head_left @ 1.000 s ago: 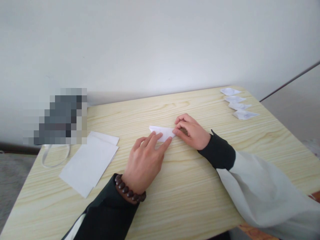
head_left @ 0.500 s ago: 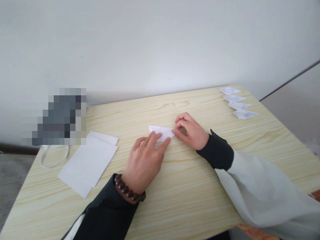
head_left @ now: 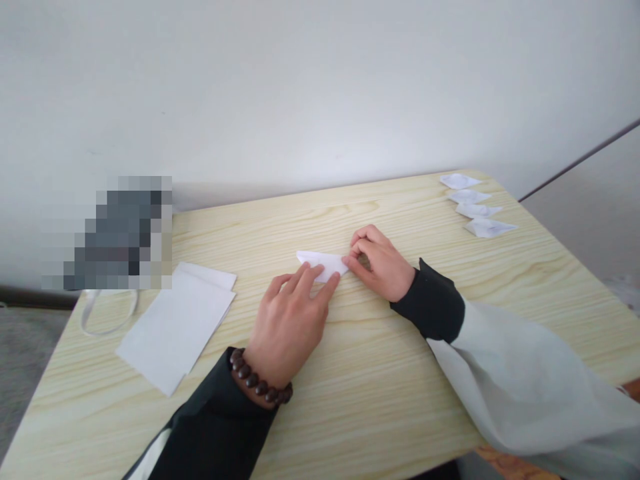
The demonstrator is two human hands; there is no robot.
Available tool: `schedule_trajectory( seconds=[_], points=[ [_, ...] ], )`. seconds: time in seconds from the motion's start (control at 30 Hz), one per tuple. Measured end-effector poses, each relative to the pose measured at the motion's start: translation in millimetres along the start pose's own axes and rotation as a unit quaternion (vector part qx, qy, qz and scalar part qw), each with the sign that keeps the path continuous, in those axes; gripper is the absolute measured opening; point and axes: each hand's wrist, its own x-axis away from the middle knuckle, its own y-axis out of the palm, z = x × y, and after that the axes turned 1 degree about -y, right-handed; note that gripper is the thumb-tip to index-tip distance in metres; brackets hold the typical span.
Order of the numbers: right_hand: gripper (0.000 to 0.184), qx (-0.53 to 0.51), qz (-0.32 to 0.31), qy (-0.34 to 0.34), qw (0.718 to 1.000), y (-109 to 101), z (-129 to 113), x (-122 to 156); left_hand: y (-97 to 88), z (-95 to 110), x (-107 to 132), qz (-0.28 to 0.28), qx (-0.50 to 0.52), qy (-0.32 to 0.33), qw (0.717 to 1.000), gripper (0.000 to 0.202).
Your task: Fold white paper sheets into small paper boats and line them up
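A small folded piece of white paper [head_left: 327, 264] lies on the table, with a long straight upper edge and a point at its right. Fingertips of my left hand [head_left: 290, 320] press on its lower edge, spread apart, and cover part of it. At the right tip of the paper, my right hand [head_left: 383, 263] is closed in a pinch, thumb and index finger on the corner. Whatever lies under the fingertips is hidden.
Several folded white paper boats [head_left: 491, 228] stand in a row at the back right. Flat white sheets [head_left: 180, 320] lie at the left, near a white loop of strap [head_left: 110, 332] and a blurred-out dark object [head_left: 117, 233]. A wall [head_left: 320, 100] borders the wooden table's [head_left: 380, 400] far edge.
My right hand and forearm have shifted very slightly to the left. My left hand and the folded paper look almost the same.
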Motion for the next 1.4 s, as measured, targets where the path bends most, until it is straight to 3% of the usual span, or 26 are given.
schedule_trajectory(
  seconds=[0.3, 1.4],
  points=[
    [0.017, 0.02, -0.007, 0.014, 1.0, 0.6, -1.3, -0.1, -1.4, 1.3, -0.3, -0.03, 0.007, -0.001, 1.0, 0.04],
    [0.017, 0.02, 0.008, 0.02, 1.0, 1.8, -1.7, -0.7, -3.0, 3.1, -1.8, -0.042, 0.009, -0.004, 0.999, 0.039]
  ],
)
